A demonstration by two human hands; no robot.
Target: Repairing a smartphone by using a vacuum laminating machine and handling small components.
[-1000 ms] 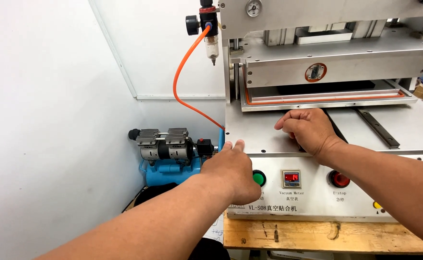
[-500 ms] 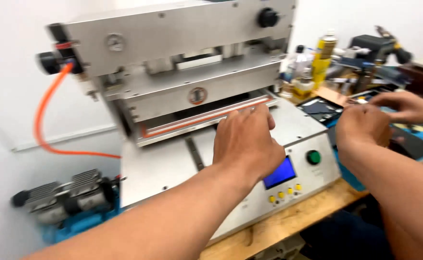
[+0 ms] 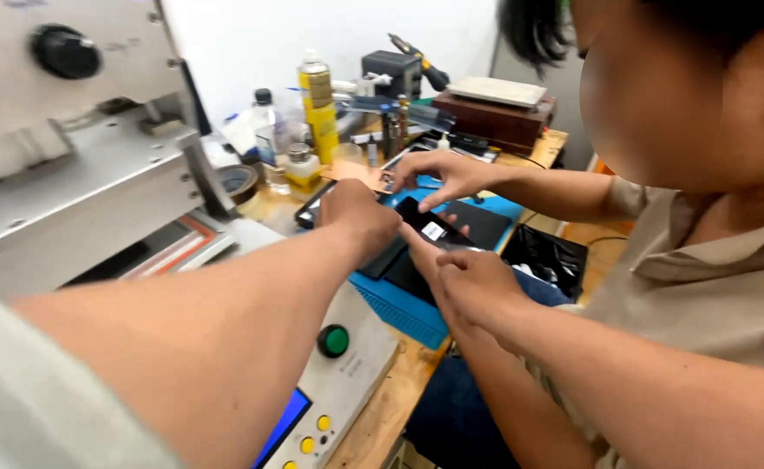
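Left hand (image 3: 356, 213) fisted beside the screen (image 3: 436, 233), grip unclear. Right hand (image 3: 477, 287) pinches the screen's near end over the blue mat (image 3: 403, 308); co-worker's hand (image 3: 447, 174) touches its far end

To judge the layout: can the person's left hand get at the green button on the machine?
Probably yes. The left hand lies just beyond the green button, its forearm passing beside it; nothing covers the button, and the right hand, pinching the black panel, is clear of it.
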